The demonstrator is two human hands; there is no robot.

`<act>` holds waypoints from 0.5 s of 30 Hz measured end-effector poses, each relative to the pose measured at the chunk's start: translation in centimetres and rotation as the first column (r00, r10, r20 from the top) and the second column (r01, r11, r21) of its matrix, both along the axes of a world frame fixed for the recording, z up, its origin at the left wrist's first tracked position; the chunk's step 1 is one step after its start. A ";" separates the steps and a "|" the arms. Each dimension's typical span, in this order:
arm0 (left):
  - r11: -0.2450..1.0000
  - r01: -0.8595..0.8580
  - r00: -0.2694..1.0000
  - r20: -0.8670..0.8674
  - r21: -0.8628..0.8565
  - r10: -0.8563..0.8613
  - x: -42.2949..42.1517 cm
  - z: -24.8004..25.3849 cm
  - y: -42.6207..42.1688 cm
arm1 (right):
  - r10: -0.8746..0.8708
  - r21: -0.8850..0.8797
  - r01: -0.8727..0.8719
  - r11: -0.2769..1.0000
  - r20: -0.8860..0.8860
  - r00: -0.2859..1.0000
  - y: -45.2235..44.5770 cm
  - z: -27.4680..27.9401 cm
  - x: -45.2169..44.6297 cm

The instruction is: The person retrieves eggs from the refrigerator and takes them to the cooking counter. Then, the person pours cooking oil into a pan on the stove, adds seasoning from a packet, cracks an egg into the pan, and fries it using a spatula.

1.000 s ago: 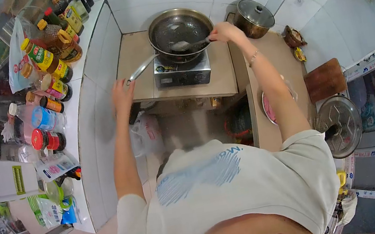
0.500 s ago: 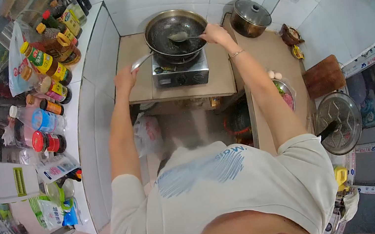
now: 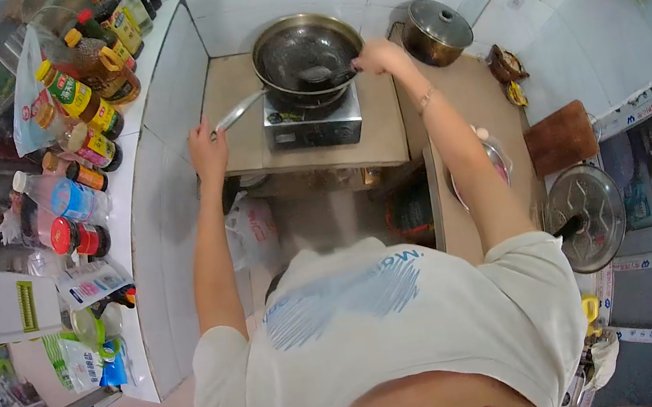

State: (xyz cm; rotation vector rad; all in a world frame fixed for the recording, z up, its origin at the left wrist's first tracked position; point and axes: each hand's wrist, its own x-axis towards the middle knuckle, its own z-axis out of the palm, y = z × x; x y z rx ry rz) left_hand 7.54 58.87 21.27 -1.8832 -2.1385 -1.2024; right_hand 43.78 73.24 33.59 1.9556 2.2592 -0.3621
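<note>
A dark wok (image 3: 300, 55) sits on a small silver stove (image 3: 314, 123), its metal handle (image 3: 240, 112) pointing down and left. At the tip of that handle is my left hand (image 3: 209, 152), fingers loosely apart and not wrapped round it. My right hand (image 3: 383, 58), at the wok's right rim, is closed round the end of a ladle (image 3: 318, 74). The ladle's bowl rests low inside the wok, over a dark, shiny surface. What the wok holds is hard to make out.
Bottles and jars (image 3: 76, 95) line the left ledge. A lidded pot (image 3: 435, 32) stands right of the wok. Beyond my right forearm are a partly hidden bowl (image 3: 498, 160), a wooden board (image 3: 561, 138) and a glass lid (image 3: 586, 219).
My left hand closed on the wok handle, then loosened and slid down to its tip. My right hand moved the ladle up and left in the wok, then back down slightly.
</note>
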 end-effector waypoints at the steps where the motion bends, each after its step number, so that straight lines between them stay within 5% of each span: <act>1: 0.999 -0.030 0.998 0.048 0.039 0.028 0.5 0.2 -1.0 | -0.047 -0.101 0.042 0.994 -0.052 0.998 -0.3 1.0 -0.5; 2: 0.999 -0.022 0.999 0.047 0.035 0.021 0.8 -0.3 -1.7 | -0.055 -0.105 0.049 0.993 -0.053 0.997 -0.6 0.4 -0.3; 4: 0.996 0.019 0.994 0.102 0.082 -0.028 0.4 -1.5 -3.0 | 0.024 0.379 -0.008 0.925 -0.037 0.999 -0.6 -0.7 0.0; 10: 0.995 -0.052 0.986 0.153 -0.083 0.064 -2.3 -5.9 -12.4 | 0.151 0.594 -0.155 0.790 0.056 0.987 -3.2 0.6 6.0; 12: 0.994 -0.067 0.983 0.166 -0.083 0.081 -2.8 -6.9 -15.3 | 0.269 0.806 -0.205 0.555 0.059 0.961 -4.8 1.1 8.0; 13: 0.990 -0.083 0.991 0.100 -0.117 0.095 -3.4 -8.4 -16.4 | 0.271 0.808 -0.204 0.553 0.057 0.961 -4.5 0.6 8.9; 15: 0.983 -0.102 0.994 0.032 -0.152 0.108 -3.6 -10.2 -17.6 | 0.111 0.643 -0.088 0.761 0.004 0.994 -3.7 -1.8 10.5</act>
